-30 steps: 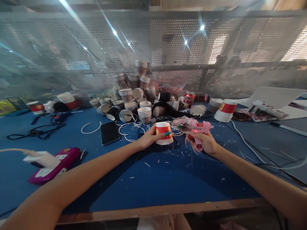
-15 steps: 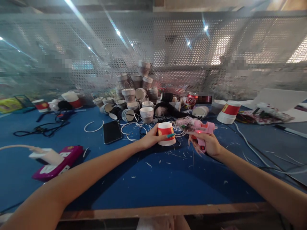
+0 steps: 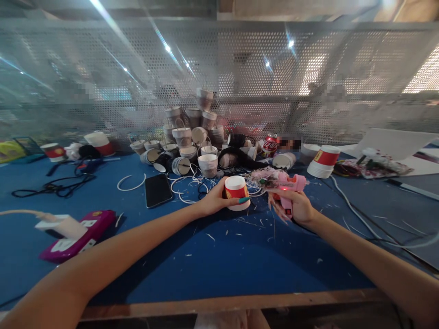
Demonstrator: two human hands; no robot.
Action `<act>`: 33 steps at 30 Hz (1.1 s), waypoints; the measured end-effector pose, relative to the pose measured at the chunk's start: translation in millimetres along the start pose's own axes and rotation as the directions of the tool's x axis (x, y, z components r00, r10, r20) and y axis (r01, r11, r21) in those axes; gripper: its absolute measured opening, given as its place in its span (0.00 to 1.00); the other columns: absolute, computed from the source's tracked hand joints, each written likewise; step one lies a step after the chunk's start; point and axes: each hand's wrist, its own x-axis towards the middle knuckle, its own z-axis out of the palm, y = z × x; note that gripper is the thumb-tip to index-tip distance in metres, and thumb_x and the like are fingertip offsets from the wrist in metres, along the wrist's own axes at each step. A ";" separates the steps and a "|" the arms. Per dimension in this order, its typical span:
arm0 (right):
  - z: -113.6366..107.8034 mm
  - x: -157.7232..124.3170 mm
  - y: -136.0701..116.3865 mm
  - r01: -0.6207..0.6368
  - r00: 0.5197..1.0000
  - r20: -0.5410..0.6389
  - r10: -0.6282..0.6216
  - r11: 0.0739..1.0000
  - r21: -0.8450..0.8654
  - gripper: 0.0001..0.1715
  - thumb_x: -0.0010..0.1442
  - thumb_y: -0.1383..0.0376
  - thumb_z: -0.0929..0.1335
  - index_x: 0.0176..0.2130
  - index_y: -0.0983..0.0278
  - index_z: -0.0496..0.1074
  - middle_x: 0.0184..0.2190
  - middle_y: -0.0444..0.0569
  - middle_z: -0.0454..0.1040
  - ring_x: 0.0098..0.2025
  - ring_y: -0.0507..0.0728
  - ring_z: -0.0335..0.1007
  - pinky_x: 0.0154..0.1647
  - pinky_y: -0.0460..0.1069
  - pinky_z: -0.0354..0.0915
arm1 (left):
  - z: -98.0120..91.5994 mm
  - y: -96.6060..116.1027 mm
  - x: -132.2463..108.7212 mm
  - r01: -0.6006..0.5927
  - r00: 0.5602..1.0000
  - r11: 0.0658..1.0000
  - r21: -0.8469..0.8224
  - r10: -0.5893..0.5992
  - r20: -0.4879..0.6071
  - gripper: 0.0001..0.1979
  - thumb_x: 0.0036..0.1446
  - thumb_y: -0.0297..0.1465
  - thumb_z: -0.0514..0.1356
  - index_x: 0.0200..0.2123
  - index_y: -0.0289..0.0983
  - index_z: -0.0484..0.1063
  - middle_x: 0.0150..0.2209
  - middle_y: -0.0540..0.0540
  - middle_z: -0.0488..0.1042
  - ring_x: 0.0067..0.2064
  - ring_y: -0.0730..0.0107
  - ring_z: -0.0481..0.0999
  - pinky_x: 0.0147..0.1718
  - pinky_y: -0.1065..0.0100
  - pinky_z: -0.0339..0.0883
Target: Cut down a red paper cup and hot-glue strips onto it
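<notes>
My left hand (image 3: 216, 198) is wrapped round a red and white paper cup (image 3: 236, 187), bottom up, just above or on the blue table; which of the two I cannot tell. My right hand (image 3: 299, 205) grips a pink glue gun (image 3: 287, 183) by its handle, with a small red light glowing on its body. The gun's nozzle end points left toward the cup, a short gap away, and stringy glue wisps cling about it. White cord (image 3: 187, 188) lies in loops behind my left hand, and pale scraps litter the tabletop around the cup.
Behind stands a heap of small cord-wrapped cups (image 3: 181, 135) against a perforated metal screen (image 3: 254, 82). A phone (image 3: 158, 190) and a purple power strip (image 3: 98, 226) lie left. To the right are stacked paper cups (image 3: 324, 162), a soda can (image 3: 270, 145) and a trailing cable (image 3: 350, 208).
The cup has tipped slightly, so more of its white top end shows. The glue gun stays nearly in place, and the whole view has shifted a little.
</notes>
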 end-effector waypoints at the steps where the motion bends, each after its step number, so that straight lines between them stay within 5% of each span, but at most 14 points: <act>1: 0.0 0.1 0.0 0.004 1.000 0.006 -0.004 1.000 0.003 0.18 0.46 0.54 0.66 0.17 0.66 0.67 0.06 0.42 0.59 0.06 0.48 0.50 0.05 0.45 0.52 | 0.3 0.5 -0.1 0.024 1.000 0.999 -0.035 -0.024 -0.004 0.28 0.43 0.34 0.67 0.47 0.37 0.61 0.47 0.42 0.70 0.51 0.55 0.68 0.51 0.54 0.59; 16: -0.9 -0.6 2.3 -0.017 0.999 -0.047 0.012 0.994 -0.104 0.17 0.45 0.57 0.68 0.15 0.65 0.65 0.06 0.43 0.61 0.06 0.47 0.50 0.05 0.43 0.45 | -0.3 2.4 -1.2 0.087 0.995 0.988 -0.127 -0.093 -0.037 0.28 0.42 0.37 0.66 0.47 0.37 0.63 0.49 0.40 0.72 0.52 0.51 0.68 0.51 0.53 0.60; 28: -0.1 1.2 -2.7 0.008 0.999 -0.039 -0.008 1.000 -0.003 0.16 0.45 0.56 0.67 0.17 0.65 0.66 0.06 0.42 0.59 0.06 0.48 0.50 0.04 0.45 0.51 | -2.3 4.7 0.5 -0.075 0.992 0.993 -0.093 0.065 -0.110 0.33 0.43 0.31 0.66 0.53 0.43 0.57 0.50 0.45 0.67 0.52 0.57 0.66 0.52 0.56 0.59; 33: 1.7 1.7 -6.7 -0.003 1.000 -0.025 0.005 0.998 0.062 0.17 0.47 0.55 0.64 0.19 0.65 0.67 0.05 0.41 0.57 0.05 0.48 0.48 0.04 0.44 0.49 | -3.2 3.8 -0.3 -0.027 0.992 0.982 -0.187 0.004 -0.122 0.36 0.41 0.30 0.67 0.55 0.43 0.56 0.48 0.44 0.70 0.48 0.57 0.70 0.49 0.54 0.62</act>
